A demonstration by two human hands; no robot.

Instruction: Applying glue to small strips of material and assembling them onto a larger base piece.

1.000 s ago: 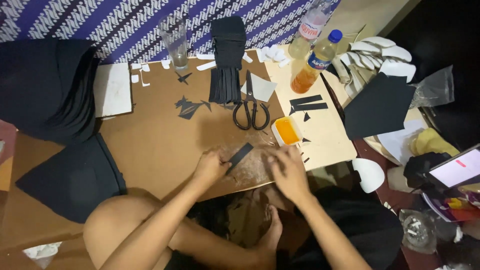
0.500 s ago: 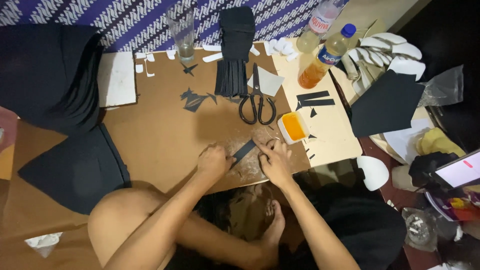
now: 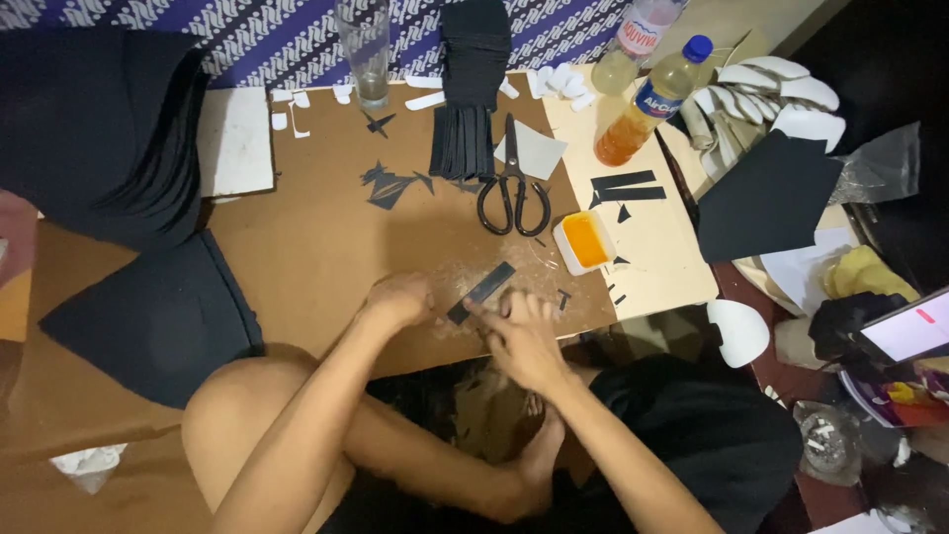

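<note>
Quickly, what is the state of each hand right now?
Left hand: closed on the lower end of the black strip.
Right hand: fingers pinch the same strip.

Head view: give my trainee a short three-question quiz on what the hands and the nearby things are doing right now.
1. True or false: the scissors lie shut on the brown board, in neither hand.
2. What lies between the left hand and the right hand?
A. a clear glass
B. a black strip
C. a bottle
3. What colour fills the small white tub right of the scissors?

Key
1. True: they lie apart from both hands.
2. B: both hands touch the black strip on the board.
3. Orange.
</note>
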